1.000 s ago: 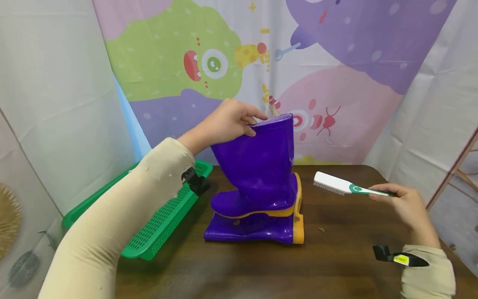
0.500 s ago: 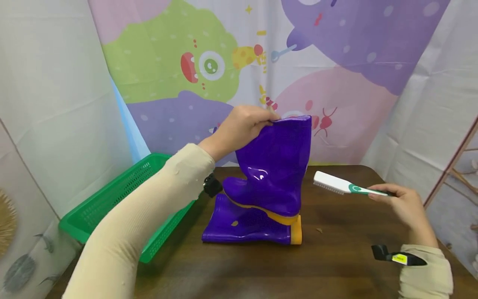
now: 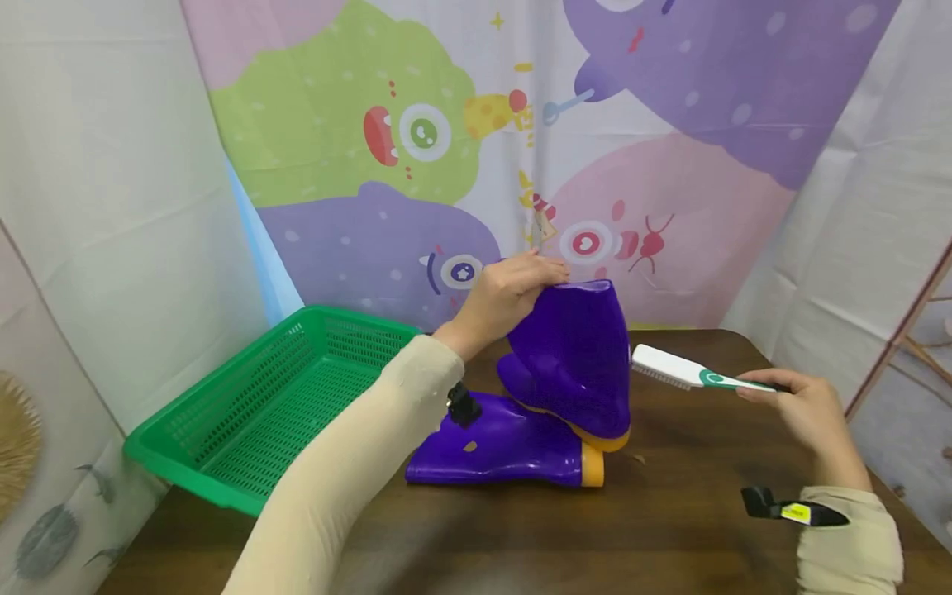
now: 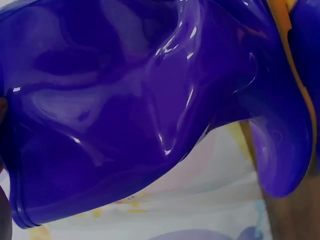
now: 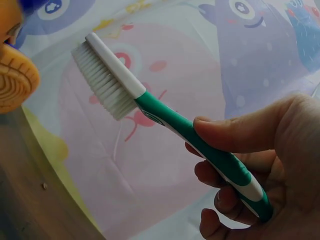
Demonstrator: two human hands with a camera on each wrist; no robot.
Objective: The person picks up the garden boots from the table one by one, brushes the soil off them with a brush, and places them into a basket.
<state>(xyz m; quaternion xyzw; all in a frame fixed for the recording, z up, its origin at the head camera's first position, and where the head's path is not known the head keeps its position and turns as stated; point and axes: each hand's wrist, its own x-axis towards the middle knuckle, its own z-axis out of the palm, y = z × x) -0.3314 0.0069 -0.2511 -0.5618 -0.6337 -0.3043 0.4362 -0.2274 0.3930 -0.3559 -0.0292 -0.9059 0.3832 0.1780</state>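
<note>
My left hand [image 3: 507, 296] grips the top rim of a purple rain boot [image 3: 578, 364] with a yellow sole. In the head view this boot leans back, toe to the left, over the heel end of a second purple rain boot [image 3: 513, 454]. The second boot lies on its side on the table, with a small brown speck on its shaft. Smooth purple rubber of the upper boot [image 4: 115, 115] fills most of the left wrist view. To the right, my right hand [image 3: 814, 417] holds a white and green scrubbing brush [image 3: 669, 366] by its handle, bristles down, apart from the boots.
A green perforated basket [image 3: 275, 426] stands at the left of the brown wooden table [image 3: 692, 529]. A small brown leaf bit [image 3: 638, 459] lies right of the boots. Behind the table hangs a cartoon-print curtain [image 3: 416, 74].
My left hand has moved right and ended lower, carrying the upper boot right and tilting it back. More of the lower boot and the basket shows. The right hand with the brush has hardly moved.
</note>
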